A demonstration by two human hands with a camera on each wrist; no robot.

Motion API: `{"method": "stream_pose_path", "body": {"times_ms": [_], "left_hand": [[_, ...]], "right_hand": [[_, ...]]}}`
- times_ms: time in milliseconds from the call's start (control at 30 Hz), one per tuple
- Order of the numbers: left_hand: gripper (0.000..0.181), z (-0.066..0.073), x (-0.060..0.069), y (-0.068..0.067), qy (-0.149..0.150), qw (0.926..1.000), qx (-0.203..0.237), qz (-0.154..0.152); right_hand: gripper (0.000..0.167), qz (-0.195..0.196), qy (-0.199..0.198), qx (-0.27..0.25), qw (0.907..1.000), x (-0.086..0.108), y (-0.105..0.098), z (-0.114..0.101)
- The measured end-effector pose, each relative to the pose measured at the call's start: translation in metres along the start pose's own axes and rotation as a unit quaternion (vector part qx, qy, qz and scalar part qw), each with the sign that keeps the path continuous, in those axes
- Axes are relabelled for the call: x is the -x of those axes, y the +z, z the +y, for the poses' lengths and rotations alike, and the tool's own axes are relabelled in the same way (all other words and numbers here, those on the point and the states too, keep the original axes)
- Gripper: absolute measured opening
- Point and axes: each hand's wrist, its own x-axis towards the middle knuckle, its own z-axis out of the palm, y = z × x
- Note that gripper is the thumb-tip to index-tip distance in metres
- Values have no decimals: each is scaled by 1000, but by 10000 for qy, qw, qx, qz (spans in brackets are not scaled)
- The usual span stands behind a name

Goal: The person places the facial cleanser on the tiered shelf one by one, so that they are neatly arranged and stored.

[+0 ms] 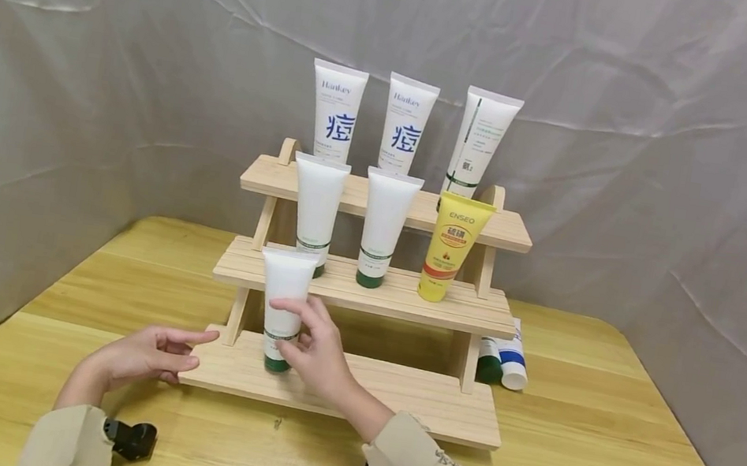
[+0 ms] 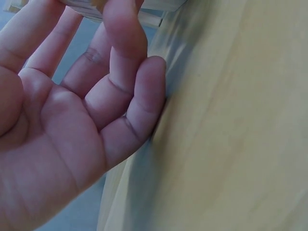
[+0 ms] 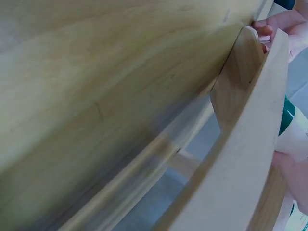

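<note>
A three-tier wooden display stand [image 1: 387, 394] stands on the table. At the left of its bottom tier, my right hand [image 1: 322, 353] holds a white squeeze tube [image 1: 287, 277] upright, green cap down, between thumb and fingers. The right wrist view catches that tube's green cap [image 3: 287, 115] beside the board. My left hand [image 1: 140, 359] grips the left end of the bottom board; its curled fingers also show in the left wrist view [image 2: 115, 86]. Two white tubes [image 1: 318, 197] [image 1: 385, 223] and a yellow tube [image 1: 453, 248] stand on the middle tier.
Along the top tier stand two blue-lettered white tubes [image 1: 337, 112] [image 1: 406, 122] and a green-striped one [image 1: 481, 141]. Behind the stand's right side, tubes with a blue band [image 1: 511, 356] and a green cap [image 1: 488, 364] lie on the wooden table [image 1: 576, 421]. A grey cloth [image 1: 603, 178] hangs behind.
</note>
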Motion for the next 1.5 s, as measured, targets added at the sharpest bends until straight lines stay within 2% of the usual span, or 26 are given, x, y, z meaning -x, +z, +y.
{"method": "stream_pose_path", "body": {"times_ms": [200, 333, 467, 733, 933, 1133, 1367, 1500], "left_hand": [[37, 2, 1, 0, -80, 9999, -9, 68], [37, 1, 0, 0, -57, 10000, -6, 70], [37, 0, 0, 0, -23, 10000, 22, 42], [37, 0, 1, 1, -27, 10000, 34, 38], [38, 1, 0, 0, -31, 10000, 25, 20], [38, 1, 0, 0, -26, 10000, 41, -43], [39, 0, 0, -1, -8, 10000, 11, 6], [39, 0, 0, 0, -2, 10000, 39, 1]], "right_hand": [[41, -102, -562, 381, 9976, 4, 0, 2], [38, -140, -897, 342, 9953, 8, -1, 3], [36, -169, -1034, 267, 9941, 14, -3, 5], [40, -229, -959, 307, 9946, 23, -10, 4], [42, -405, -688, 521, 9954, 31, -18, -1], [43, -432, -520, 281, 9973, 36, -27, -8], [42, -483, -294, 89, 9984, 41, -39, -30], [42, -514, -249, -1, 9984, 45, -47, -24]]}}
